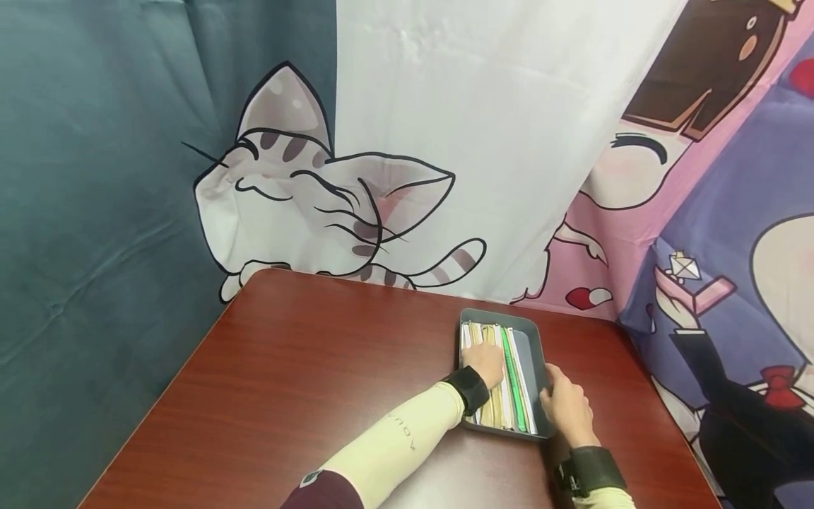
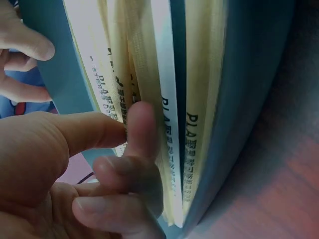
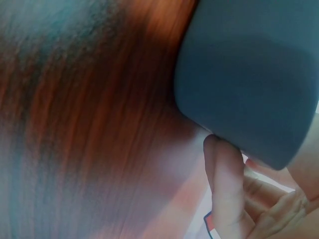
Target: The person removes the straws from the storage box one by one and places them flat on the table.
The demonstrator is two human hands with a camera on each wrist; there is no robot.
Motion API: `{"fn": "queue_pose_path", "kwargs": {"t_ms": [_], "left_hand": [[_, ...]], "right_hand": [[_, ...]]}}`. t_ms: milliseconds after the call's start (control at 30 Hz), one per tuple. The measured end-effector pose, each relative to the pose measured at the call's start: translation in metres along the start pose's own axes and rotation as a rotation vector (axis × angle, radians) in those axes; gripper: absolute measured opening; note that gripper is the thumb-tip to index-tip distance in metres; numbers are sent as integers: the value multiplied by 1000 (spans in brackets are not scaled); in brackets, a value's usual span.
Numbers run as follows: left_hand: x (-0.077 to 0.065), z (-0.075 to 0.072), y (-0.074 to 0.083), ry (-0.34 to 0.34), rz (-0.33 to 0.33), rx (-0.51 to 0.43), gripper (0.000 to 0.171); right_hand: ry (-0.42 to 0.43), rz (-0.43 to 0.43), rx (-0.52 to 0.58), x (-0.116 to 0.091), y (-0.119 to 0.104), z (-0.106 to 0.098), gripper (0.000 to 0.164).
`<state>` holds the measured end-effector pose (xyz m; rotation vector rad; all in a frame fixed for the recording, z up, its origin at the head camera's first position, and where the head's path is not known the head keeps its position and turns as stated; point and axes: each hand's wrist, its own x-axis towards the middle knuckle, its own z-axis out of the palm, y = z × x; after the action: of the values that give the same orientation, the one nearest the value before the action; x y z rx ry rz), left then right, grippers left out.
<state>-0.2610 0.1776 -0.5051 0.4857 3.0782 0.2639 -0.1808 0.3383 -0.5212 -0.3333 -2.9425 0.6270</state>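
A dark grey rectangular tray (image 1: 527, 353) holds a row of long, thin paper-wrapped straws (image 1: 488, 410), mostly white and yellowish, lying lengthwise side by side. One bright green strip (image 1: 514, 382) lies among them toward the right. My left hand (image 1: 486, 362) reaches down into the row; in the left wrist view its thumb and index finger pinch at a wrapped straw (image 2: 131, 84), partly hidden by the fingers. Neighbouring wrappers (image 2: 189, 134) carry printed "PLA" lettering. At the tray's right side my right hand (image 1: 570, 408) grips the wall, thumb at the rim and fingers outside.
The tray stands on a reddish-brown wooden table (image 1: 318, 353), near its far right part. Behind the table hangs a printed cloth (image 1: 496, 141) with a cartoon cat and figures. A teal cloth (image 1: 95, 177) hangs at the left.
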Motion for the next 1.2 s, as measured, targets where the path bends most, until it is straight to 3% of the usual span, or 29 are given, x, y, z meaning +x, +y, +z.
{"fn": "queue_pose_path", "kwargs": {"t_ms": [100, 267, 400, 500, 633, 767, 933, 1033, 1200], "left_hand": [[-1, 1, -3, -7, -7, -13, 9], [0, -8, -7, 29, -7, -117, 19], [2, -26, -18, 50, -25, -237, 28], [1, -45, -34, 58, -60, -318, 24], [-4, -64, -68, 71, -118, -360, 17], [-8, -69, -113, 109, -177, -326, 14], [-18, -58, -178, 133, -265, -263, 15], [-29, -51, -213, 112, -320, -226, 16], [-46, -44, -253, 41, -376, -191, 17]], "right_hand": [[-6, 3, 4, -1, 1, 1, 54], [1, -2, 8, 0, 2, 0, 54], [-5, 7, 12, -1, 3, 1, 55], [-15, 13, 10, -1, 5, 1, 54], [-17, 10, 6, 0, 8, -3, 54], [-14, 10, 4, 2, 11, -6, 55], [-12, 0, 5, 3, 12, -8, 54], [-13, -6, 3, 3, 12, -6, 54], [-21, -4, -1, 2, 11, -5, 54]]}}
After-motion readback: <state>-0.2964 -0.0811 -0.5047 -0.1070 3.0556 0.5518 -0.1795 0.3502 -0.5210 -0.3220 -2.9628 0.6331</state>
